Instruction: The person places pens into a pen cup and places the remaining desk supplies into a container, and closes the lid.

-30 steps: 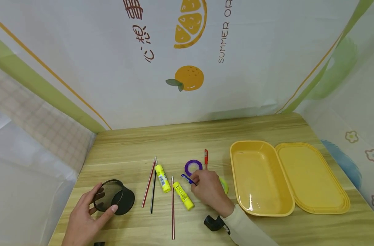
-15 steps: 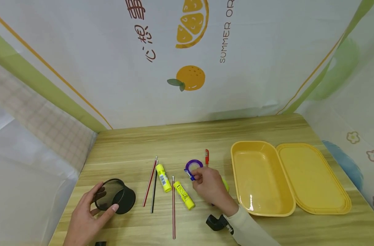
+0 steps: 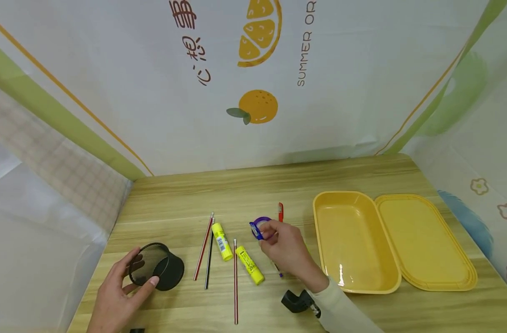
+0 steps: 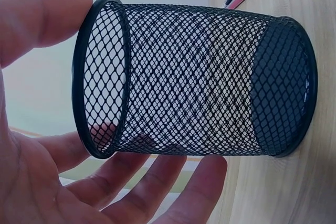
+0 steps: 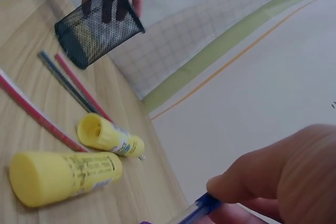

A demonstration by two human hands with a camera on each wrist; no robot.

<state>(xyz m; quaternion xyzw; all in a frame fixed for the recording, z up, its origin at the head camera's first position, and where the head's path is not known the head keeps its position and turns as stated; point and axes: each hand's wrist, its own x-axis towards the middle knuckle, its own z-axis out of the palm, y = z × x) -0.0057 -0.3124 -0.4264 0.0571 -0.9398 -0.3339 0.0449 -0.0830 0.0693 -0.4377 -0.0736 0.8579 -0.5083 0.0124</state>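
A black mesh pen cup (image 3: 170,273) stands at the left of the table, and my left hand (image 3: 115,296) holds it near its rim. In the left wrist view the thumb lies at the rim (image 4: 79,82) and the other fingers run along the opposite side of the mesh. My right hand (image 3: 288,247) pinches a blue pen (image 3: 255,231) between thumb and fingers. Its clip end points up to the left, and the other end shows below the hand. Behind the pen lies a purple tape roll (image 3: 261,219), partly covered by the hand.
Two yellow glue sticks (image 3: 249,265) and several pencils (image 3: 236,286) lie between the hands. A red pen (image 3: 280,212) lies beyond the right hand. At the right are a yellow box (image 3: 356,286) and its lid (image 3: 424,240). A printed cloth (image 3: 341,92) hangs behind the table.
My right hand has raised the blue pen slightly and turned it, so its lower end now shows below the hand. The left hand keeps its hold on the pen cup.
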